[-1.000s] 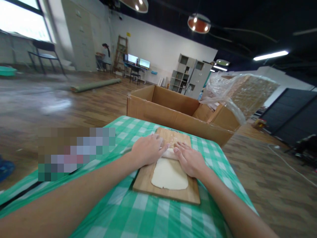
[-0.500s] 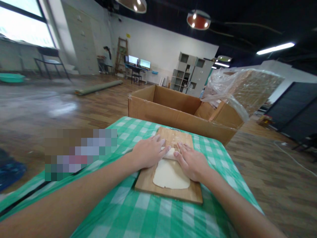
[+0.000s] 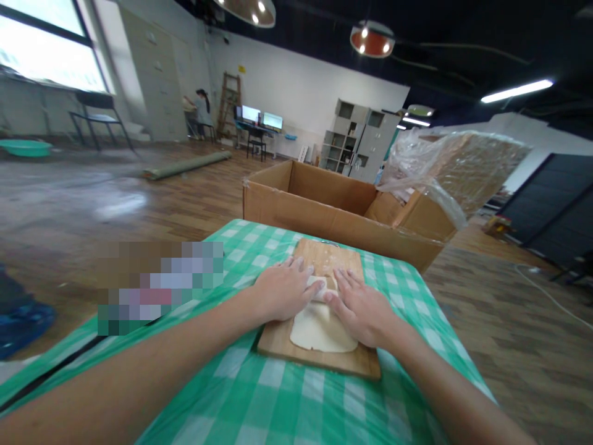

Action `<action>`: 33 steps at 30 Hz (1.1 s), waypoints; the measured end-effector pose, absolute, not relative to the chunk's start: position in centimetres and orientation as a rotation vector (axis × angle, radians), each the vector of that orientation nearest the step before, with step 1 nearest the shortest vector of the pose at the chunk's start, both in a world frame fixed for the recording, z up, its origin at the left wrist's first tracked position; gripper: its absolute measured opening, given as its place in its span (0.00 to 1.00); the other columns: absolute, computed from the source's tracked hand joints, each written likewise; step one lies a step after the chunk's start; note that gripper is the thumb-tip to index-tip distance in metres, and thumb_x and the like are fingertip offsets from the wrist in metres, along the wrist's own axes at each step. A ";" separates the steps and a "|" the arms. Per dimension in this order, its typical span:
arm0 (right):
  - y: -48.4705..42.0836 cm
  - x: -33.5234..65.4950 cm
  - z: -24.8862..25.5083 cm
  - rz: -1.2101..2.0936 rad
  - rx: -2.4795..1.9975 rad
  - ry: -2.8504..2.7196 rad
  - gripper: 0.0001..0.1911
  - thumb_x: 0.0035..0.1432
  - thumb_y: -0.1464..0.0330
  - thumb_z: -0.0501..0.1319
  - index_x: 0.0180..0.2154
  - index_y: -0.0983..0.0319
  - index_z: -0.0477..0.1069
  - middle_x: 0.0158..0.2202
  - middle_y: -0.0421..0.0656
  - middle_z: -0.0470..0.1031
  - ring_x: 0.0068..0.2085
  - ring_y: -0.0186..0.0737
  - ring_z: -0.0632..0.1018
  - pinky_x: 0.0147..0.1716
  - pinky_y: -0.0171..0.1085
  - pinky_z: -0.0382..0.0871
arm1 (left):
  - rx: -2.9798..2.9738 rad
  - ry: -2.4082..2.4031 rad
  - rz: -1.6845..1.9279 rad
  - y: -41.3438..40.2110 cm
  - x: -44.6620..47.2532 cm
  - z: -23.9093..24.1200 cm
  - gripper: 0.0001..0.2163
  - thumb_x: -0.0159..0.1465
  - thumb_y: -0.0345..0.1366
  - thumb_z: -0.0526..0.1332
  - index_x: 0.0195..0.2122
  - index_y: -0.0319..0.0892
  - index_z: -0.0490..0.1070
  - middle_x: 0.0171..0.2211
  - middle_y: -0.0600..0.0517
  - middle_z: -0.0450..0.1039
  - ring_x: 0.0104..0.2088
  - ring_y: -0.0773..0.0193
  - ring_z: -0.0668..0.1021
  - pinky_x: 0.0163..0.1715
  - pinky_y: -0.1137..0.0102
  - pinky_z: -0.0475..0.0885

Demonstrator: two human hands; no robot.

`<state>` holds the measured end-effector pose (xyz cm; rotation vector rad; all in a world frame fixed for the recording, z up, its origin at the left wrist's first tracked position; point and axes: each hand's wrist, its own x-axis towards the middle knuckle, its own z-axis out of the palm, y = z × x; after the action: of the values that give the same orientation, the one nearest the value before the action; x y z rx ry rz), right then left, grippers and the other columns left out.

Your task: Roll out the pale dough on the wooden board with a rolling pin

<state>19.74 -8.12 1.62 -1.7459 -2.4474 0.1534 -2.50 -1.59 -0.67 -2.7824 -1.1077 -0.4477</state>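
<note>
A flat sheet of pale dough (image 3: 319, 331) lies on a wooden cutting board (image 3: 280, 345). Across its far end runs a pale roll (image 3: 319, 290), mostly hidden beneath my hands; I cannot tell whether it is rolled-up dough or a floured rolling pin. My left hand (image 3: 286, 288) rests flat on the roll's left part, fingers stretched away from me and thumb pointing inward. On the right part lies my right hand (image 3: 361, 305), also flat with fingers extended. The two thumbs come close together over the roll. Flour specks mark the board's far end.
A green-and-white checked cloth (image 3: 278, 402) covers the table. Just beyond it stands a large open cardboard box (image 3: 324, 213) with plastic wrap (image 3: 417, 161) at its right. A blurred-out patch (image 3: 162, 287) hides something at the table's left edge. Farther back, a person (image 3: 202, 111) sits.
Both hands have shifted slightly toward me along with the roll. The whole view has drifted a little, and the board stays in place on the cloth.
</note>
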 end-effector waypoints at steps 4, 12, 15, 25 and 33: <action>-6.7 20.2 1.4 0.139 -1.648 -2.473 0.40 0.77 0.49 0.33 0.72 0.67 0.60 0.73 0.53 0.58 0.75 0.50 0.57 0.73 0.56 0.49 | -2.758 -0.978 -0.416 -0.5 -2.1 -1.0 0.15 0.76 0.39 0.52 0.54 0.43 0.77 0.52 0.40 0.77 0.58 0.49 0.74 0.56 0.55 0.70; -7.8 19.7 2.1 0.127 -1.676 -2.500 0.41 0.77 0.51 0.31 0.73 0.72 0.56 0.74 0.55 0.55 0.75 0.49 0.54 0.74 0.53 0.47 | -2.642 -1.003 -0.397 -1.8 -1.8 -0.2 0.17 0.77 0.39 0.50 0.50 0.41 0.78 0.47 0.38 0.77 0.55 0.47 0.76 0.51 0.52 0.72; -11.5 19.1 1.5 0.058 -1.720 -2.440 0.46 0.75 0.45 0.36 0.74 0.75 0.52 0.75 0.59 0.49 0.76 0.55 0.51 0.74 0.55 0.48 | -2.596 -1.208 -0.490 -5.1 -2.3 -0.3 0.22 0.77 0.46 0.49 0.58 0.37 0.75 0.56 0.34 0.76 0.61 0.45 0.74 0.59 0.50 0.68; -14.1 19.7 0.7 0.084 -1.635 -2.450 0.45 0.74 0.44 0.40 0.74 0.72 0.51 0.76 0.57 0.48 0.76 0.54 0.51 0.73 0.57 0.49 | -2.590 -1.330 -0.526 -8.2 -2.7 -1.1 0.35 0.75 0.56 0.45 0.67 0.28 0.65 0.68 0.28 0.64 0.70 0.39 0.65 0.66 0.47 0.62; -3.2 22.0 0.8 0.241 -1.559 -2.487 0.40 0.76 0.51 0.28 0.72 0.61 0.60 0.72 0.48 0.61 0.74 0.44 0.58 0.73 0.51 0.51 | -2.681 -1.276 -0.358 0.1 -0.1 1.8 0.20 0.77 0.44 0.48 0.54 0.39 0.74 0.50 0.35 0.78 0.50 0.48 0.80 0.52 0.53 0.71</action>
<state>21.97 -3.20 0.79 -1.5594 -2.4867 0.2409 -0.15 0.07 1.80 -2.6809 -1.2758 -0.3581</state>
